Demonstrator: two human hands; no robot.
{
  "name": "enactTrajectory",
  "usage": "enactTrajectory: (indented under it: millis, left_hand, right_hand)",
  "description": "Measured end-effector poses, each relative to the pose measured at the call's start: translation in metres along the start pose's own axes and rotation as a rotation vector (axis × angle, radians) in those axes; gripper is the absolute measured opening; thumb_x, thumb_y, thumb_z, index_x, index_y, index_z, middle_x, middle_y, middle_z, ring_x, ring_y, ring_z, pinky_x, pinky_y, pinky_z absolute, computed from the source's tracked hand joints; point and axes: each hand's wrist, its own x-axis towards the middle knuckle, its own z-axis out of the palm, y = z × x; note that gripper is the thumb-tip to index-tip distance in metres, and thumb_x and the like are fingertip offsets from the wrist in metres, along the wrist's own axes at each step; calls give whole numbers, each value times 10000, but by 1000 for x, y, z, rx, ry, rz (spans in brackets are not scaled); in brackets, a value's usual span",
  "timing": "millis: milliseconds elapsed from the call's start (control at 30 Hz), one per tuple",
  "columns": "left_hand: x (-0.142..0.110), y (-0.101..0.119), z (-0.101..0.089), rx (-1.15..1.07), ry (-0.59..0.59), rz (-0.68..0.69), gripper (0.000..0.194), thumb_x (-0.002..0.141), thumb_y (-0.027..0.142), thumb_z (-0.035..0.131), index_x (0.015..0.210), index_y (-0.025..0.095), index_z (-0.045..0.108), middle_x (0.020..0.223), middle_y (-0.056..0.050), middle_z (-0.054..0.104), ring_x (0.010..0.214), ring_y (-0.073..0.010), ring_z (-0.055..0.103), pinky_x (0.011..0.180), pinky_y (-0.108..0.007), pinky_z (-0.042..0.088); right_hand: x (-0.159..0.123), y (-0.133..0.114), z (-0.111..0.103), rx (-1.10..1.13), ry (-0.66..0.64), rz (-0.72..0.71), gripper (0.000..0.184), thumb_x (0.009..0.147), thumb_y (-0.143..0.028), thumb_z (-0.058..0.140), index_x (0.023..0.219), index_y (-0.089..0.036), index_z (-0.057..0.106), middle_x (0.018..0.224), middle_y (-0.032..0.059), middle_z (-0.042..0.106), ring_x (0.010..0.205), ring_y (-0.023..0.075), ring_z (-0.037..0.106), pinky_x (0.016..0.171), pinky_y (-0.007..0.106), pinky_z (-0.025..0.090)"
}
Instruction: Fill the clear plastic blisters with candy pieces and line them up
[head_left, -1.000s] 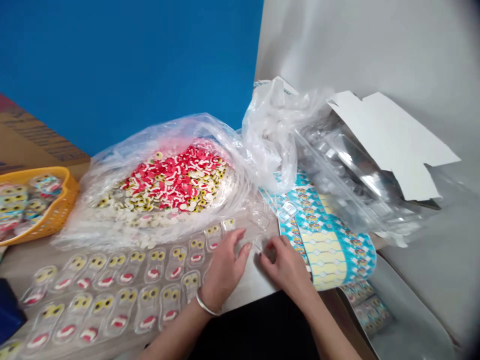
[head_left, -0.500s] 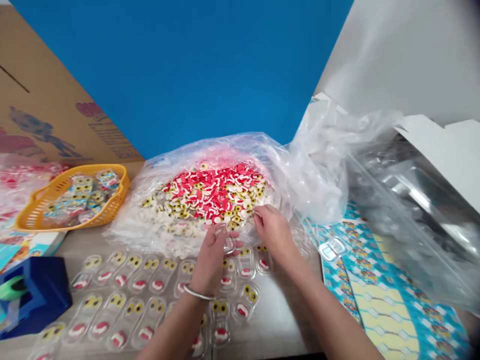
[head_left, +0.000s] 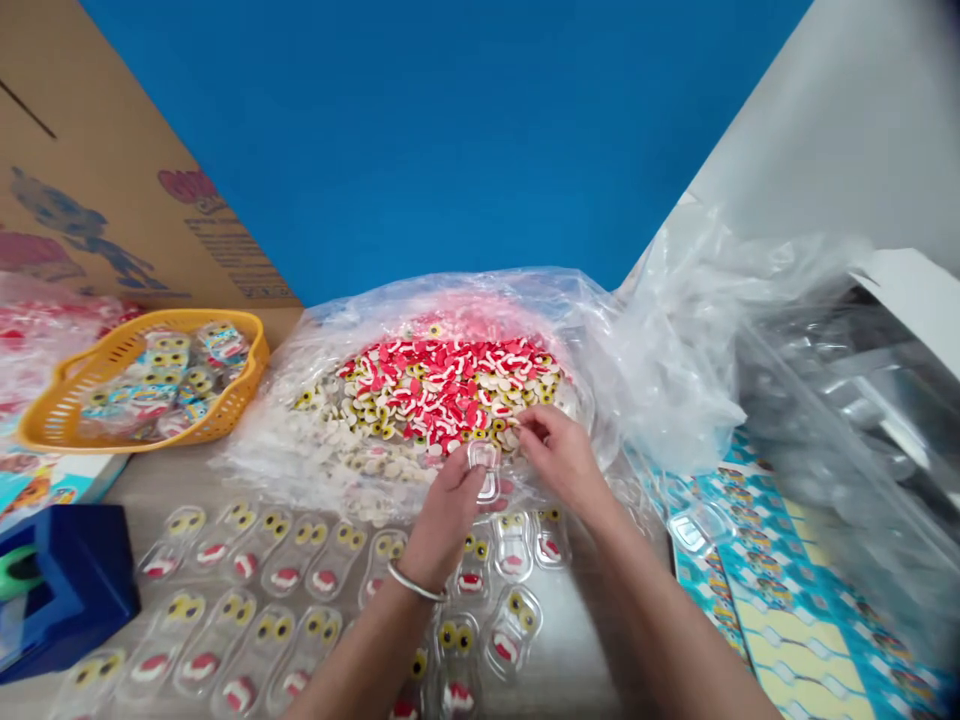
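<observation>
Left hand [head_left: 444, 522], fingers closed on a clear plastic blister [head_left: 486, 472]; right hand [head_left: 561, 466], fingers pinched together against gummy eyeball candies [head_left: 442, 390] in a plastic bag [head_left: 450, 302] just beyond them.

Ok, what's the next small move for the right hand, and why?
Probably pinch a gummy eye from the pile with the right hand: its fingertips are at the candy, the clear tray in the left hand looks empty, and filled trays hold eyes and a mouth.

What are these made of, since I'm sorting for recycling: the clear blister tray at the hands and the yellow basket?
The clear blister tray looks like thin, glossy moulded plastic: see-through, with light glinting off its formed edges. The yellow basket seems to be moulded plastic, opaque with a smooth finish and an open lattice wall.
</observation>
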Motion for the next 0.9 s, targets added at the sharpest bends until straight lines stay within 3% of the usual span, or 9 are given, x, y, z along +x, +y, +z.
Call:
enactTrajectory:
  millis: [67, 167, 233, 367, 533, 700, 800, 900]
  left_hand:
    - [-1, 2, 2, 10, -47, 7, 339, 773, 352, 732, 1079, 217, 679, 1140, -93, 705, 775, -210, 710, 661, -332, 568]
    - [-3, 3, 7, 31, -79, 8, 344, 772, 293, 708, 1108, 230, 683, 1129, -81, 708, 807, -220, 705, 656, -321, 560]
    - [-5, 3, 9, 53, -81, 7, 340, 774, 278, 692, 1111, 235, 689, 1142, -76, 705, 845, -227, 701, 648, -304, 552]
    - [-5, -2, 10, 114, -18, 16, 302, 835, 395, 635, 1089, 236, 678, 1157, -71, 706, 809, -213, 698, 589, -277, 528]
    - [3, -8, 10, 79, 88, -18, 251, 846, 404, 593, 1008, 214, 624, 1065, -73, 730, 647, -181, 685, 556, -292, 520]
    - [8, -8, 13, 16, 123, -37, 257, 861, 400, 576, 1034, 211, 582, 1056, -78, 722, 627, -170, 683, 563, -295, 526]
    - [7, -8, 14, 56, 101, -39, 246, 854, 396, 586, 1011, 206, 573, 1049, -70, 717, 631, -163, 680, 581, -292, 533]
    - [3, -7, 15, 113, 48, 0, 254, 857, 410, 580, 1004, 202, 589, 1027, -62, 712, 685, -174, 680, 619, -301, 544]
  right_hand:
    - [-8, -2, -1, 250, -85, 20, 119, 876, -232, 561, 885, -191, 672, 765, -3, 653, 690, 147, 595, 656, 247, 466]
    - [-17, -10, 1, 335, -199, 20, 135, 851, -213, 565, 856, -202, 699, 790, -4, 681, 724, 146, 618, 689, 255, 483]
    - [-19, -14, 2, 259, -214, -13, 152, 842, -172, 565, 795, -210, 704, 800, -3, 686, 746, 144, 622, 710, 256, 476]
    - [-17, -14, 1, 77, -125, -23, 149, 848, -162, 602, 723, -200, 672, 734, -8, 652, 703, 141, 601, 678, 247, 443]
    - [-3, -6, -3, -308, -2, 31, 156, 928, -207, 550, 962, -187, 701, 978, 66, 666, 829, 180, 639, 725, 273, 453]
    - [16, -9, 6, -611, -98, 44, 205, 967, -221, 504, 1057, -190, 686, 1101, 114, 640, 804, 195, 658, 663, 287, 443]
    - [15, -10, 4, -462, -57, 52, 198, 959, -178, 490, 977, -182, 687, 1055, 104, 654, 815, 184, 651, 694, 281, 451]
    - [-4, -10, -4, 1, -109, 43, 113, 893, -157, 549, 906, -190, 656, 850, 24, 663, 737, 151, 623, 670, 245, 458]
